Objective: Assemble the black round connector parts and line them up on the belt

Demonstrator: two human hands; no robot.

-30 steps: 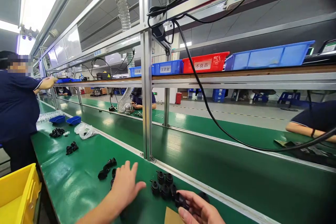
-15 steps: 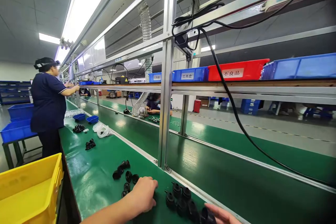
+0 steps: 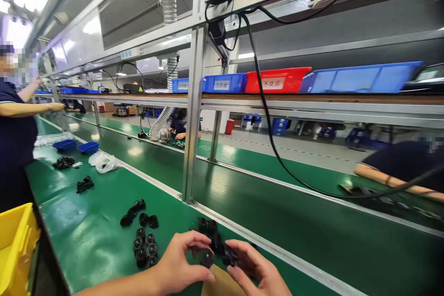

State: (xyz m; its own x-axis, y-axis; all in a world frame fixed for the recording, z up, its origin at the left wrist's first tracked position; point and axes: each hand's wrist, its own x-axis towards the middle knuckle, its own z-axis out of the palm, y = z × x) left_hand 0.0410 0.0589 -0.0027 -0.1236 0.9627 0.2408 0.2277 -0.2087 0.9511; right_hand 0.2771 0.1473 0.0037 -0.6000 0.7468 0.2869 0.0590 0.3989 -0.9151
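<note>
At the bottom centre my left hand [image 3: 180,266] pinches a small black round plastic part [image 3: 207,258] between thumb and fingers. My right hand [image 3: 255,270] is curled round another black part [image 3: 229,257] right beside it, the two hands almost touching. Behind them stands a cluster of black cylindrical parts [image 3: 208,229] on the green work surface [image 3: 90,236]. To the left of my left hand lies a group of several black ring-shaped parts [image 3: 144,249]. A brown cardboard piece [image 3: 217,284] lies under my hands.
More black parts [image 3: 133,210] lie further left, then small piles [image 3: 84,184] and a plastic bag [image 3: 104,163]. A yellow bin [image 3: 15,245] stands at the left edge. A person in dark blue [image 3: 15,134] stands at left. An aluminium post [image 3: 192,115] and black cable [image 3: 274,148] rise behind.
My left hand has left the ring-shaped parts and come right with a black part pinched in it. My right hand has risen into view to meet it. The camera has swung right.
</note>
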